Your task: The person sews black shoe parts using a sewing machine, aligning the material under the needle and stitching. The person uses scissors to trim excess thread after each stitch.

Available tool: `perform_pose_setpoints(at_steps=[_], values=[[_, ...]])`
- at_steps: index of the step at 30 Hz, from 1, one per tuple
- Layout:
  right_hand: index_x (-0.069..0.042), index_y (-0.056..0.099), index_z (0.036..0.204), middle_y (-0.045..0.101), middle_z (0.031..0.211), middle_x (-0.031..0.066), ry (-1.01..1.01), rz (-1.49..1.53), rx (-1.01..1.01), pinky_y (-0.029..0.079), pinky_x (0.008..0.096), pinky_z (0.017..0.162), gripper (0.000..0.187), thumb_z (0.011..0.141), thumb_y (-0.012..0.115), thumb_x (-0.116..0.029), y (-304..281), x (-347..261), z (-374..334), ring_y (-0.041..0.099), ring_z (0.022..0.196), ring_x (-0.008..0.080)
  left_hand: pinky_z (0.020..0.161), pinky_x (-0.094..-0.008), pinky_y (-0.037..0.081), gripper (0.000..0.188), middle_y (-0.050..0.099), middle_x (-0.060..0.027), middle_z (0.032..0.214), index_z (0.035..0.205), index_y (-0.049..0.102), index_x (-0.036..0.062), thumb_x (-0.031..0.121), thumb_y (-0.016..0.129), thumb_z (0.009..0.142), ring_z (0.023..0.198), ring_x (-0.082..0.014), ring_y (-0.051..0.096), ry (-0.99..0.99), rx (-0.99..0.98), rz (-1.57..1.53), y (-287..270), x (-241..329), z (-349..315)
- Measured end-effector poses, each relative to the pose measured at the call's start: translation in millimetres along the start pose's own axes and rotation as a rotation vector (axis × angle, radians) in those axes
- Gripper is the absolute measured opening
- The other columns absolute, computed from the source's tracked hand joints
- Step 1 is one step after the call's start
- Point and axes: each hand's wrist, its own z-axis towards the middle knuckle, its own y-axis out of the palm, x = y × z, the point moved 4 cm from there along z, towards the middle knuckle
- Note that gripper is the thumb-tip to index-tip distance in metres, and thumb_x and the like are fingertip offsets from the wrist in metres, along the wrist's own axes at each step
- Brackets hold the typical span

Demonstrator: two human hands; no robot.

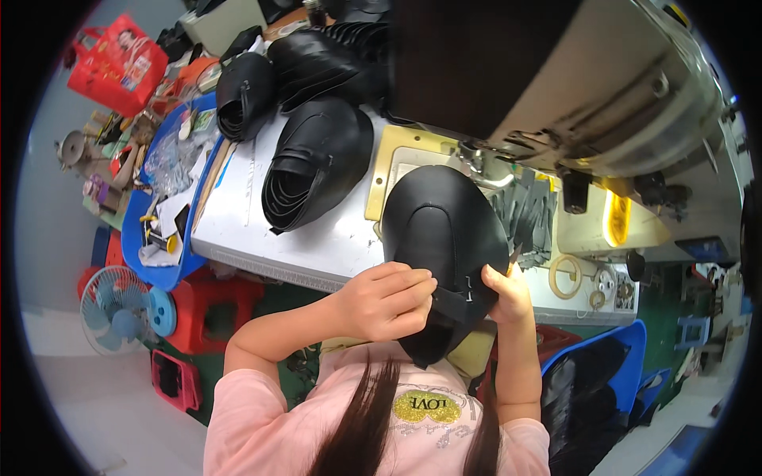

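Note:
A black leather-like shoe upper (444, 206), with a curved seam and a strap (454, 305) across its lower part, is held up over the table's front edge. My left hand (389, 301) is closed, its fingers pinched at the left end of the strap; what lies right between the fingertips is hidden. My right hand (508, 293) grips the right edge of the upper, thumb on top, other fingers hidden behind. A thin pointed blade (515, 255) with an orange part sticks up beside the right thumb. Light thread ends (468, 289) show by the strap.
Nested black uppers (317, 166) lie on the white table (238, 210), left of the sewing machine (587, 95). Dark strips (528, 218) lie right of the machine bed. A blue tray (171, 274) holds scraps at left; a blue chair (631, 349) holds black pieces at right.

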Motion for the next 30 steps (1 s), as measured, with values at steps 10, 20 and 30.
perform_pose_setpoints(at_steps=[10, 20, 30], values=[[0.002, 0.040, 0.119, 0.054, 0.105, 0.0106, 0.046, -0.068, 0.020, 0.045, 0.0328, 0.082, 0.051, 0.073, 0.061, -0.008, 5, -4, -2, 0.055, 0.094, 0.0191, 0.056, -0.0273, 0.048, 0.026, 0.060, -0.0128, 0.087, 0.087, 0.061, 0.0024, 0.006, 0.062, 0.061, 0.073, -0.0220, 0.059, -0.037, -0.068, 0.053, 6, 0, 0], [0.004, 0.047, 0.111, 0.057, 0.099, 0.0114, 0.130, -0.007, 0.030, 0.046, 0.0307, 0.079, 0.045, 0.068, 0.058, -0.005, 9, -7, -7, 0.058, 0.088, 0.0196, 0.058, -0.0274, 0.048, 0.031, 0.060, -0.0121, 0.092, 0.091, 0.062, 0.0030, 0.008, 0.059, 0.061, 0.076, -0.0225, 0.058, -0.048, -0.107, 0.056, 9, 0, 1], [0.004, 0.045, 0.113, 0.059, 0.097, 0.0118, 0.153, 0.007, 0.126, 0.048, 0.0301, 0.075, 0.042, 0.072, 0.056, -0.002, 3, -1, -6, 0.059, 0.084, 0.0188, 0.062, -0.0274, 0.046, 0.024, 0.058, -0.0123, 0.099, 0.088, 0.061, 0.0003, 0.009, 0.058, 0.065, 0.081, -0.0221, 0.055, -0.086, -0.172, 0.099, 11, 1, -2]])
